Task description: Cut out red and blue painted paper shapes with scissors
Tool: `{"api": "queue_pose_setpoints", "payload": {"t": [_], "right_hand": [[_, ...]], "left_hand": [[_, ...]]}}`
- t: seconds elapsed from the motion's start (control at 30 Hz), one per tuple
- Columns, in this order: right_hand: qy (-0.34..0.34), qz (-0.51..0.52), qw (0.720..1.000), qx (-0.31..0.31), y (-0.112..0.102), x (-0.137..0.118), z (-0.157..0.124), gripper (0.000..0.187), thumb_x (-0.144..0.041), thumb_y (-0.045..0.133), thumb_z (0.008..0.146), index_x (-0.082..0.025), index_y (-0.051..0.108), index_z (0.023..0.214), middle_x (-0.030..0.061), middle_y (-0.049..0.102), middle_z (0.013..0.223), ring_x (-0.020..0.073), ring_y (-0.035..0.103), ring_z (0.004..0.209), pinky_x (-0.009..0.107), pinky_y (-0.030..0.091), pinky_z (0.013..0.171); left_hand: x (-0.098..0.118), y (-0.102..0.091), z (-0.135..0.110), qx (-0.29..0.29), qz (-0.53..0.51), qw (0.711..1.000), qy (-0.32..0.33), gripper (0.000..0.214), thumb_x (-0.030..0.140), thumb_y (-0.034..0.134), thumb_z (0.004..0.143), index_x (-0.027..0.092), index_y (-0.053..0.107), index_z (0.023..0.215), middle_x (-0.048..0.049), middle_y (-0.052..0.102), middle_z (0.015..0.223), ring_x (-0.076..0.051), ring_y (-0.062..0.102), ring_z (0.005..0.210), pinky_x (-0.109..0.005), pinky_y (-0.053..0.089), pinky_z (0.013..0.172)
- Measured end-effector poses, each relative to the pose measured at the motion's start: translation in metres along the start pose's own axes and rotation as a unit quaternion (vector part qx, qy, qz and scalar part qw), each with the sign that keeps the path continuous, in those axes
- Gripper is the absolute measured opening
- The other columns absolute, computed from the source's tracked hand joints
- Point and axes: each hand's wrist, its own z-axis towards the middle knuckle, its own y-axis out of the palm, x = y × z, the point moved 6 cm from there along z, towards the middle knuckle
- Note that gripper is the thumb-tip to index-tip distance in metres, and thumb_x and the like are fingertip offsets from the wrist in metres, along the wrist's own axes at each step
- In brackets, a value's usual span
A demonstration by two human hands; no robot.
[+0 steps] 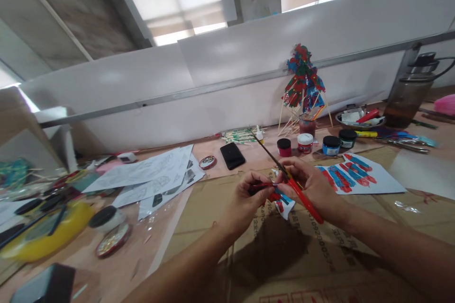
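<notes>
Scissors (306, 202), red-handled with slim dark blades angled toward the far left, sit gripped in the right hand (313, 182); the left hand (245, 199) pinches a small dark-red piece (264, 184), its outline blurred and half covered; just nearer, jagged white paper (286, 204) streaked red and blue overlaps creased cardboard (206, 208), its support unclear.

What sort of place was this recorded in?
Probably a craft workshop or art studio: what look like paint jars stand together, painted paper lies nearby, and the right hand holds scissors.
</notes>
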Motion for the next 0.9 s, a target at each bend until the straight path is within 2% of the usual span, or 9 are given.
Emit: {"api": "queue_pose_setpoints", "payload": {"t": [0.1, 0.2, 0.3, 0.5, 0.63, 0.9], "right_hand": [[-0.005, -0.017, 1.000, 0.017, -0.003, 0.001, 0.000, 0.041, -0.017, 0.072, 0.078, -0.024, 0.055, 0.115, 0.0004, 0.069, 0.088, 0.0163, 0.067, 0.080, 0.028, 0.056, 0.071], [-0.017, -0.026, 0.999, 0.027, -0.003, 0.000, -0.001, 0.041, -0.018, 0.073, 0.078, -0.025, 0.056, 0.115, -0.0002, 0.068, 0.088, 0.0156, 0.066, 0.079, 0.027, 0.056, 0.070], [-0.031, -0.035, 0.998, 0.030, -0.002, 0.000, -0.003, 0.041, -0.018, 0.074, 0.078, -0.026, 0.058, 0.114, -0.0006, 0.068, 0.089, 0.0154, 0.066, 0.081, 0.026, 0.056, 0.072], [-0.055, -0.067, 0.995, 0.050, -0.003, -0.002, -0.007, 0.044, -0.019, 0.076, 0.076, -0.026, 0.060, 0.116, 0.0014, 0.068, 0.095, 0.0156, 0.066, 0.080, 0.027, 0.056, 0.073], [-0.043, -0.070, 0.995, 0.056, -0.003, -0.005, -0.008, 0.042, -0.023, 0.075, 0.077, -0.025, 0.059, 0.117, 0.0024, 0.068, 0.092, 0.0178, 0.067, 0.081, 0.030, 0.057, 0.072], [-0.042, -0.067, 0.993, 0.084, 0.000, 0.000, -0.007, 0.036, -0.026, 0.071, 0.081, -0.025, 0.055, 0.113, 0.0006, 0.066, 0.085, 0.0174, 0.066, 0.077, 0.031, 0.056, 0.069]], "left_hand": [[0.003, -0.003, -0.002, 0.014, 0.052, 0.997, 0.060, 0.018, 0.030, 0.076, 0.074, 0.019, 0.066, 0.083, -0.0006, 0.066, 0.074, -0.012, 0.058, 0.064, -0.024, 0.047, 0.059], [0.009, -0.005, -0.006, 0.036, 0.145, 0.980, 0.129, 0.008, 0.027, 0.072, 0.078, 0.020, 0.069, 0.082, -0.0016, 0.068, 0.076, -0.013, 0.059, 0.069, -0.026, 0.048, 0.066], [0.012, -0.005, -0.008, 0.044, 0.186, 0.969, 0.156, 0.007, 0.027, 0.071, 0.080, 0.021, 0.072, 0.084, -0.0017, 0.069, 0.074, -0.014, 0.060, 0.070, -0.026, 0.049, 0.069], [0.007, -0.005, -0.006, 0.032, 0.170, 0.978, 0.116, 0.013, 0.032, 0.070, 0.081, 0.020, 0.073, 0.086, -0.0023, 0.070, 0.074, -0.014, 0.061, 0.065, -0.027, 0.050, 0.066], [0.003, -0.005, -0.005, 0.012, 0.155, 0.984, 0.089, 0.017, 0.036, 0.071, 0.081, 0.020, 0.074, 0.085, -0.0027, 0.069, 0.071, -0.015, 0.061, 0.063, -0.027, 0.050, 0.063], [-0.004, 0.001, -0.003, 0.000, 0.028, 1.000, -0.003, 0.028, 0.039, 0.079, 0.071, 0.018, 0.071, 0.087, -0.0036, 0.071, 0.074, -0.014, 0.062, 0.062, -0.025, 0.047, 0.057]]}}
